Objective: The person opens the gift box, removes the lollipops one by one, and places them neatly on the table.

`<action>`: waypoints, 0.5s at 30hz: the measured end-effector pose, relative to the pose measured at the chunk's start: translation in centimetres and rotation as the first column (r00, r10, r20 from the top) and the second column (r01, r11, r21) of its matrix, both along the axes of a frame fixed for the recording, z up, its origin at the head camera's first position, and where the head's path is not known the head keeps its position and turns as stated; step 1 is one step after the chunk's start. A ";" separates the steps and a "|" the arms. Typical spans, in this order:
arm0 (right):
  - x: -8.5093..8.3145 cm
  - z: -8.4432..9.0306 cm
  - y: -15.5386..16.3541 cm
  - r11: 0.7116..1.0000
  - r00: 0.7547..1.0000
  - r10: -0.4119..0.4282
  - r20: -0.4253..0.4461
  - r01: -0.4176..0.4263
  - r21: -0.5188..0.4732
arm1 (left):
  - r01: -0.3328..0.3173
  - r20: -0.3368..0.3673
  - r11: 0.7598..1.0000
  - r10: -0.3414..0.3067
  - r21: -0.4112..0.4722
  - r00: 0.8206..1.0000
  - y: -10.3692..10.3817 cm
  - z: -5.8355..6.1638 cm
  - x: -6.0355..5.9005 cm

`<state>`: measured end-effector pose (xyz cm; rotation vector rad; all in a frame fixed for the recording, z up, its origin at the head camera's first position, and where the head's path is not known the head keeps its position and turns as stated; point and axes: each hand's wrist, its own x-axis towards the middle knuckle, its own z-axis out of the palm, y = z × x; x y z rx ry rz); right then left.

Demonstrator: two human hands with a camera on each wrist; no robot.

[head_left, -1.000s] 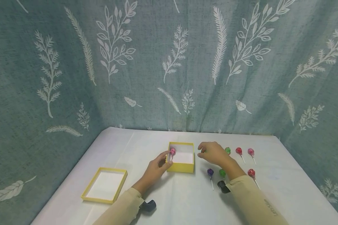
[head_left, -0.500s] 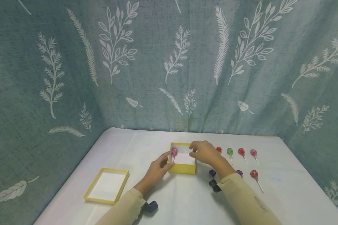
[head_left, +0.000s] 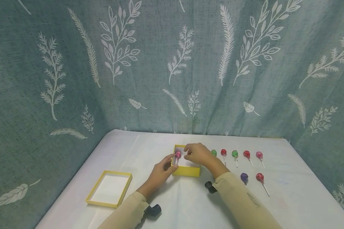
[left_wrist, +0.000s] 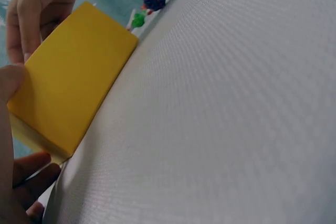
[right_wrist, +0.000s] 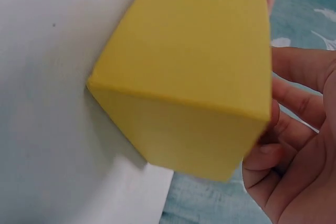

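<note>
A small yellow box [head_left: 187,171] stands open in the middle of the white table. My left hand [head_left: 160,172] pinches the stick of a pink lollipop [head_left: 178,155] and holds it upright at the box's left rim. My right hand [head_left: 198,154] hovers over the box with loosely curled fingers that reach toward the pink lollipop; I see nothing in it. The left wrist view has the yellow box [left_wrist: 68,87] with right-hand fingers [left_wrist: 31,9] behind it. In the right wrist view, the box [right_wrist: 194,77] is close beside my curled fingers [right_wrist: 294,129].
A row of several green, red and pink lollipops [head_left: 234,154] lies right of the box, with a purple lollipop [head_left: 244,177] and a red lollipop [head_left: 259,177] nearer me. The yellow lid [head_left: 109,188] lies at front left. A leaf-patterned curtain [head_left: 172,63] closes the back.
My right hand has moved left from the lollipop row to over the box, uncovering the lollipops it hid. The left hand has kept the pink lollipop at the box's left rim.
</note>
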<state>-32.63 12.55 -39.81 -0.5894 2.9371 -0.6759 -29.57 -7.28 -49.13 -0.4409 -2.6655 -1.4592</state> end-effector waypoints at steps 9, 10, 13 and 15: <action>-0.9 -1.2 -1.6 0.998 1.000 0.021 0.022 -0.020 -0.062 | 0.009 -0.005 1.000 -0.009 -0.024 1.000 -0.1 0.1 -0.2; -1.0 -1.3 -1.8 0.998 1.000 0.026 0.014 -0.025 -0.064 | 0.011 -0.008 1.000 -0.011 -0.024 1.000 -0.1 0.0 -0.1; -1.1 -1.5 -2.4 0.998 1.000 0.028 -0.012 -0.028 -0.057 | 0.013 -0.027 1.000 -0.014 -0.023 1.000 -0.2 -0.1 0.0; -1.0 -1.6 -2.8 0.999 0.999 0.030 -0.026 -0.031 -0.034 | 0.007 -0.034 1.000 -0.008 -0.029 0.999 -0.2 -0.1 0.0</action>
